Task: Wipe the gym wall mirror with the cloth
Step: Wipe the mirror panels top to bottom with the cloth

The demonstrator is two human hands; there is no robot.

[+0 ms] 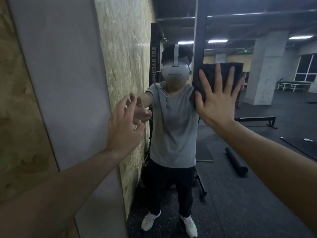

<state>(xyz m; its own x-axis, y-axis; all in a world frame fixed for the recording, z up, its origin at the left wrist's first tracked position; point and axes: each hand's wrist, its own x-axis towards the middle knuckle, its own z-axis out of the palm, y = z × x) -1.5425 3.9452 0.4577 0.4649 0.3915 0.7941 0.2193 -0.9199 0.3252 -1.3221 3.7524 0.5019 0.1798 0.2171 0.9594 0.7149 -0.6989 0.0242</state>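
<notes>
Slippage is the main risk: the right hand [217,98] only presses the dark cloth [211,74] flat against the mirror [257,134] with straight, spread fingers, gripping nothing, so a quick stroke or eased pressure could let it slide out and drop. The left hand [123,127] hovers empty, fingers loosely curled, near the mirror's left edge, where its fingertips might smear the glass.

The cloth [221,73] lies flat on the mirror [257,100] under the right hand [217,103]; the left hand [123,127] is at the mirror's left edge, beside the wall [60,66].
</notes>
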